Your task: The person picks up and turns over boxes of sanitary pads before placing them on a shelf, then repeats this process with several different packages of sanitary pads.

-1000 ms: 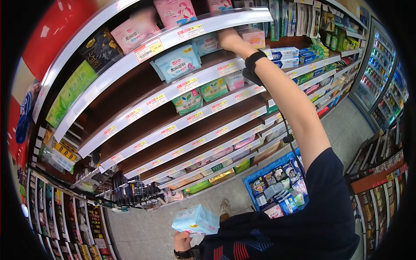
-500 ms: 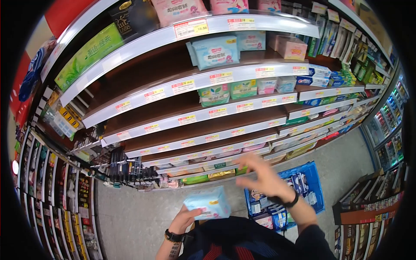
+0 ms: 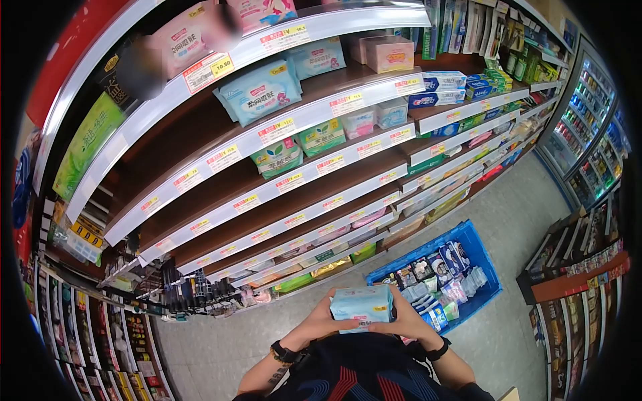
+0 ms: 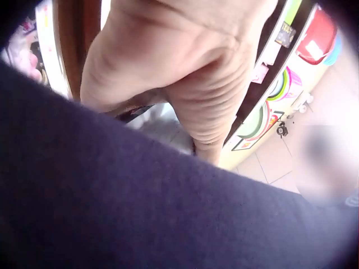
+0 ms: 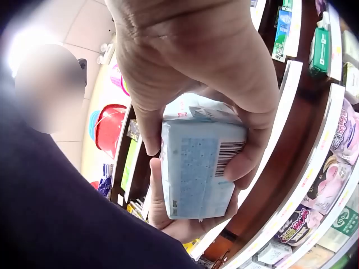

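Note:
A light blue package (image 3: 361,307) is held in front of the chest between both hands in the head view. The left hand (image 3: 319,322) grips its left side, and the right hand (image 3: 409,322) grips its right side, thumbs at the near face. From the right wrist, the package (image 5: 196,168) shows a barcode, with the right hand's (image 5: 196,61) fingers and thumb around one end and the left hand (image 5: 179,227) at the other. In the left wrist view the left hand (image 4: 179,67) hides most of what it holds.
Shelves ahead carry blue packages (image 3: 259,92), green packages (image 3: 277,157) and a pink box (image 3: 390,53). A blue crate (image 3: 491,267) of mixed packages stands on the floor at right. Beyond it are a low rack (image 3: 575,281) and glass-door coolers (image 3: 582,113).
The right hand has come down from the shelf to the package and now grips it along with the left. The package has moved to the right, in front of the chest. The head view has shifted.

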Available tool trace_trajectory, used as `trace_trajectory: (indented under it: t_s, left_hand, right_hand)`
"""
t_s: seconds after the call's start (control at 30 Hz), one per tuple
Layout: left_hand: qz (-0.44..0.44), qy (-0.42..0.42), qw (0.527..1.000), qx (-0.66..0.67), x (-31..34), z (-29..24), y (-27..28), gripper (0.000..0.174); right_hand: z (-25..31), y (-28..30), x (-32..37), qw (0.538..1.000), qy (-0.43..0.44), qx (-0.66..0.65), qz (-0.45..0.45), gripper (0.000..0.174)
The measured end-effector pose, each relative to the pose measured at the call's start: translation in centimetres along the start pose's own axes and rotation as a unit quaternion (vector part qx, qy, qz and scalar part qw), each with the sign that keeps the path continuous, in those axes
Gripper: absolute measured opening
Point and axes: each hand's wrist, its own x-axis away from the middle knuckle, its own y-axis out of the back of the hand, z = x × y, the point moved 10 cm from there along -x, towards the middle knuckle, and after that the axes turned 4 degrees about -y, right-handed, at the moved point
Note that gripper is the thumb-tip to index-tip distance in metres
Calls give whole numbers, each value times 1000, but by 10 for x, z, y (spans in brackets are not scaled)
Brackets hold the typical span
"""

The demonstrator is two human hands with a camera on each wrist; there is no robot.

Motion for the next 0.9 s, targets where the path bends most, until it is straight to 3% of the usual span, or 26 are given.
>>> trace_trajectory:
  t_s: [0.1,0.17,0.4,0.47,0.6,0.67,0.87,0.9]
  left_hand:
    - [14,4,1000,-19,-4,-6,-7,78]
    - [29,1,991,-130,-3,-11,-10,83]
    - [2,-9,992,-123,15,-1,-12,88]
    - [-50,-11,997,-62,25,1,-3,86]
    - [-64,-7,998,16,38,9,16,80]
    - [-69,-3,996,59,47,5,32,73]
    - [-113,-92,989,33,64,-19,91,70]
    - [-126,-101,986,36,69,-30,98,69]
  right_hand:
    - [1,6,6,1000,5,12,-12,94]
    - [-1,7,10,1000,6,20,-11,93]
    - [0,-2,8,999,-8,0,33,88]
    - [-3,-10,-2,999,-8,2,50,87]
    - [-14,-31,-25,997,-18,-7,77,91]
    - [-7,-48,-36,996,19,4,93,96]
    - [45,-88,-68,986,94,42,133,111]
    - [54,-95,-73,978,105,125,132,112]
